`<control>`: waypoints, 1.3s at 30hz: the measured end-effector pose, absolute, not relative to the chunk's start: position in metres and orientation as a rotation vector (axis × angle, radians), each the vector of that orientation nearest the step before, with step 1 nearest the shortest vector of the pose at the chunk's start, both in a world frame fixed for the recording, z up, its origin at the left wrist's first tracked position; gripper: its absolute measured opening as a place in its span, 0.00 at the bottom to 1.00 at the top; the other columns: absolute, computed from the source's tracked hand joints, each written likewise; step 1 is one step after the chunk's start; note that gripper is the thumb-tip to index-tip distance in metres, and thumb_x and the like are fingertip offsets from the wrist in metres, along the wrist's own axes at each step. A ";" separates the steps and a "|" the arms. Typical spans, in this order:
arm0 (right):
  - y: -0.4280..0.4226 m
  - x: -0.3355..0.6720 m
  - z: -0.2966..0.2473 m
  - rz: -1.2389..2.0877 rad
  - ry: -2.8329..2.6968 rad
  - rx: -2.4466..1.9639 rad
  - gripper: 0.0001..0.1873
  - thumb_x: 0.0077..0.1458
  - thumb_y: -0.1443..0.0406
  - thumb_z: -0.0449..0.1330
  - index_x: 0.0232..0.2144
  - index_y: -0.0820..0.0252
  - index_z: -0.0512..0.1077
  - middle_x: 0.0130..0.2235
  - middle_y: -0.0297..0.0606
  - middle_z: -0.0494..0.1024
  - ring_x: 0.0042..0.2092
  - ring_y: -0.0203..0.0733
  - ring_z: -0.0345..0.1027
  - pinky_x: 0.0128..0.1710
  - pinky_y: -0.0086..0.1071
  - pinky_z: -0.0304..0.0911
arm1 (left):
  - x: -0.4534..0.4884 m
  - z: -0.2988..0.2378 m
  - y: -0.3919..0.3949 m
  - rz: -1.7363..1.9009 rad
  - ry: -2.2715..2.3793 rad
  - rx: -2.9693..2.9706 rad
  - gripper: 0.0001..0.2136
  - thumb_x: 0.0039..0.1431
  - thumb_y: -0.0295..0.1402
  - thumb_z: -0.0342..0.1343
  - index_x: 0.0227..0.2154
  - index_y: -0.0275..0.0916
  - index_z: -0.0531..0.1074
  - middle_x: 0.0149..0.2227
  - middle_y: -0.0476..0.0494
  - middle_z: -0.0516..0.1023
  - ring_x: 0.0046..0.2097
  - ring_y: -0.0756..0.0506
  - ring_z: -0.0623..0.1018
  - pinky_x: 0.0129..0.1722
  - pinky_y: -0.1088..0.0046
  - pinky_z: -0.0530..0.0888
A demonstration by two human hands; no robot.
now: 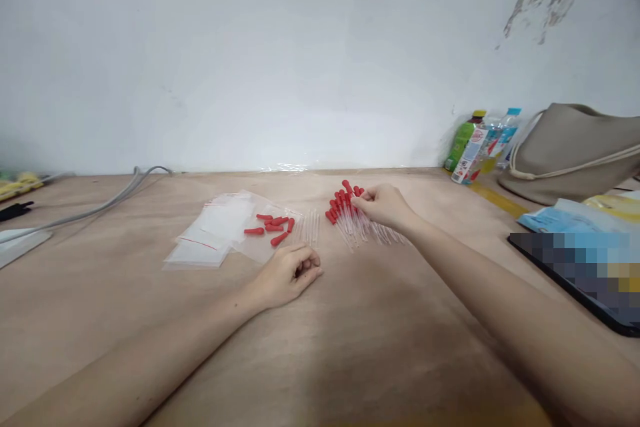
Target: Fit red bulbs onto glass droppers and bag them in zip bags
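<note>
My right hand (385, 205) reaches over a pile of glass droppers (356, 221) with red rubber bulbs. Its thumb and fingertips are pinched on a dropper at the bulb end of the pile; the fingers partly hide it. My left hand (293, 275) rests on the table with its fingers curled in, and nothing shows in it. Just beyond it lie several loose red rubber bulbs (275, 222) on a clear plastic bag. Beside them are several bare glass tubes (311, 227), laid side by side.
Clear zip bags (215, 227) lie stacked left of the bulbs. A grey cable (117, 197) crosses the table (240, 360) at the far left. On the right are drink bottles (470, 143), a grey drawstring bag (575, 147), blue packaging (560, 217) and a phone (565, 267).
</note>
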State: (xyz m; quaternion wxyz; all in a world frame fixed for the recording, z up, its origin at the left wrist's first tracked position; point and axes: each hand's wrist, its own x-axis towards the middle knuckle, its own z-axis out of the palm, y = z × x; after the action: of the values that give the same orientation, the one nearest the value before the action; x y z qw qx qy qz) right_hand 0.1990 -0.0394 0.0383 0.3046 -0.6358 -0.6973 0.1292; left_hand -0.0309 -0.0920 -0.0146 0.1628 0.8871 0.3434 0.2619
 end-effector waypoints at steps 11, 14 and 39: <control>-0.010 0.150 0.003 0.067 -1.824 -2.066 0.17 0.49 0.56 0.51 0.33 0.60 0.73 0.36 0.46 0.75 0.39 0.49 0.69 0.34 0.37 0.61 | -0.033 -0.017 -0.091 0.733 0.971 2.537 0.05 0.56 0.31 0.50 0.29 0.37 0.68 0.27 0.49 0.67 0.29 0.52 0.67 0.28 0.77 0.65; -0.010 0.152 0.002 0.064 -1.824 -2.075 0.18 0.50 0.56 0.50 0.34 0.60 0.73 0.36 0.46 0.75 0.39 0.50 0.69 0.34 0.39 0.61 | -0.033 -0.017 -0.091 0.735 0.967 2.533 0.05 0.56 0.31 0.50 0.29 0.37 0.68 0.27 0.49 0.67 0.29 0.52 0.67 0.28 0.77 0.65; -0.039 0.111 0.006 0.100 -2.102 -1.997 0.16 0.47 0.59 0.52 0.34 0.61 0.73 0.36 0.46 0.76 0.39 0.49 0.70 0.33 0.36 0.61 | -0.071 -0.022 -0.060 0.851 1.979 2.531 0.10 0.52 0.42 0.51 0.31 0.42 0.70 0.35 0.45 0.71 0.41 0.41 0.69 0.40 0.64 0.63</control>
State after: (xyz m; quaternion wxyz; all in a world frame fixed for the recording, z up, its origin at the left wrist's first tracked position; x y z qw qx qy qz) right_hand 0.1106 -0.0388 0.0061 0.1202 -0.6833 -0.7194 0.0341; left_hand -0.0710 -0.0599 -0.0219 -0.0909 0.7583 0.5930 0.2550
